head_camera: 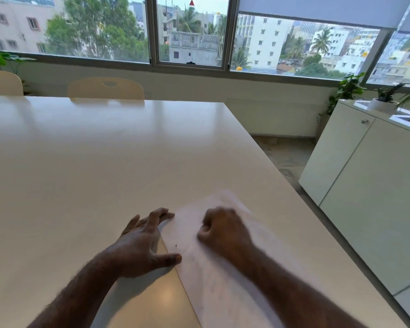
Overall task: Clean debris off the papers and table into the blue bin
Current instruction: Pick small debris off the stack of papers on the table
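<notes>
We record the tabletop (pixel 104 162) as plain glossy white, with a warm tan reflection near its near edge. The paper (pixel 223 280) at the near right corner is white with faint grey smudging and a few tiny black specks (pixel 176 245). Two chair backs (pixel 105 88) at the far edge are cream. The cabinet (pixel 365 185) to the right is off-white with small silver knobs. On it we note a white pot (pixel 380 105) holding dark green leaves. The window frames (pixel 153 31) are grey, the blind (pixel 317 8) pale grey.

Left hand (pixel 140 247) spread flat, fingertips on paper (pixel 213 263) edge. Right hand (pixel 223 229) fisted, blurred, upon paper on white table (pixel 92 162).
</notes>
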`<state>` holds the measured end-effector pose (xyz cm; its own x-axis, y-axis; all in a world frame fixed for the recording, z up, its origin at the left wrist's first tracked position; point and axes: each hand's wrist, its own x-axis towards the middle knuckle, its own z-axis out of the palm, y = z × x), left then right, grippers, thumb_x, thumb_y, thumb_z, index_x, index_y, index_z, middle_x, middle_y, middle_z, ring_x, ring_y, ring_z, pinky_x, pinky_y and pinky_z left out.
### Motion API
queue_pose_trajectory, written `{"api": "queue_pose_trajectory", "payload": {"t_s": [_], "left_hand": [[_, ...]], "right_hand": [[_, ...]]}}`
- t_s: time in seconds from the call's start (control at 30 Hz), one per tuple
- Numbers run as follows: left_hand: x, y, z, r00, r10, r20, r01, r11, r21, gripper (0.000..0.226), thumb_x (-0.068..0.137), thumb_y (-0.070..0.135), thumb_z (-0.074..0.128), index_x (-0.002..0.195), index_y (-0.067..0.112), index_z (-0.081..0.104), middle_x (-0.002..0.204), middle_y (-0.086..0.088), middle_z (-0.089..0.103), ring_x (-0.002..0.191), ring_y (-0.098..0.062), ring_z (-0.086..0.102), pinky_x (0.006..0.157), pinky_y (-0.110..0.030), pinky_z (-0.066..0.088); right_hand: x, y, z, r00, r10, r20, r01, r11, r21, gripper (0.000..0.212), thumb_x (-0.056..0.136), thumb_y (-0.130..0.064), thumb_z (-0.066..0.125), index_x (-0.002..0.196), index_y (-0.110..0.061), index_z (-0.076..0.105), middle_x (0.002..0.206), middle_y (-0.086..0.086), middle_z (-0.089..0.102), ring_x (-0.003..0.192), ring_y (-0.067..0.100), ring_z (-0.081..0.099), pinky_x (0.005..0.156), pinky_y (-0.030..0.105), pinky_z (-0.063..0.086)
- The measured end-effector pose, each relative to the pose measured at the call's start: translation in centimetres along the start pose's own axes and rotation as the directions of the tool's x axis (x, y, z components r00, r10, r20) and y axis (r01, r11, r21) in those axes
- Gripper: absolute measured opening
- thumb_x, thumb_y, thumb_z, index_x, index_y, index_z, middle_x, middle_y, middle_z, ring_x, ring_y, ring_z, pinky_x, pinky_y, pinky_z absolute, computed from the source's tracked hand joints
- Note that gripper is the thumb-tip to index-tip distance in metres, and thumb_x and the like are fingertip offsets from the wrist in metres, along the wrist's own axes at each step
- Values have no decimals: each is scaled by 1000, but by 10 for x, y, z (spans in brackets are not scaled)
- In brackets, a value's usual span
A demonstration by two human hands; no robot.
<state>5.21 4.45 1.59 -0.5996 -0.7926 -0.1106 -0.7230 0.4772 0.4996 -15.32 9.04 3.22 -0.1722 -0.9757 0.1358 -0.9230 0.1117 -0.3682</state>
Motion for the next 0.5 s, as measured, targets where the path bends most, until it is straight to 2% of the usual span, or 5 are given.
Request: {"api": "queue_pose_trajectory", "payload": {"t_s": [0.1, 0.17, 0.3, 0.43, 0.5], "left_hand": [[1, -2, 1, 1000, 3, 17, -3, 1000, 10, 103, 68, 79, 58, 148, 39, 7, 157, 19, 16, 139, 3, 10, 117, -29, -16], [1, -3, 3, 999, 16, 38, -17, 999, 35, 106, 60, 90, 47, 147, 44, 8, 157, 21, 16, 144, 1, 9, 116, -30, -17], [4, -4, 1, 999, 35, 33, -38, 996, 80, 117, 47, 101, 30, 149, 46, 10, 157, 26, 9, 142, 8, 0, 113, -28, -22], [4, -5, 1, 998, 43, 37, -47, 994, 103, 120, 43, 103, 24, 148, 46, 13, 156, 29, 9, 141, 9, 1, 113, -29, -22], [3, -6, 3, 998, 38, 49, -43, 993, 113, 121, 43, 104, 23, 148, 46, 14, 156, 30, 7, 139, 10, -2, 114, -31, -22]], "right_hand": [[24, 42, -23, 967, 223, -125, -235, 968, -85, 24, 72, -27, 62, 87, -12, 71, 94, 5, 69, 94, 24, 65, 70, 21, 46], [16, 32, -17, 976, 170, -139, -185, 977, -105, 21, 74, -26, 61, 89, -11, 68, 98, 6, 66, 98, 25, 62, 74, 25, 48], [-23, -25, 5, 986, -128, 108, 120, 990, 79, 17, 75, -22, 59, 87, -15, 69, 94, 2, 66, 87, 19, 62, 71, 26, 51], [7, 23, -19, 983, 167, -76, -171, 984, -44, 15, 76, -22, 60, 85, -15, 69, 92, 2, 67, 87, 19, 64, 54, 16, 37], [2, 15, -15, 989, 118, -88, -124, 990, -66, 17, 76, -22, 60, 88, -13, 68, 97, 3, 65, 93, 21, 62, 63, 18, 40]]}}
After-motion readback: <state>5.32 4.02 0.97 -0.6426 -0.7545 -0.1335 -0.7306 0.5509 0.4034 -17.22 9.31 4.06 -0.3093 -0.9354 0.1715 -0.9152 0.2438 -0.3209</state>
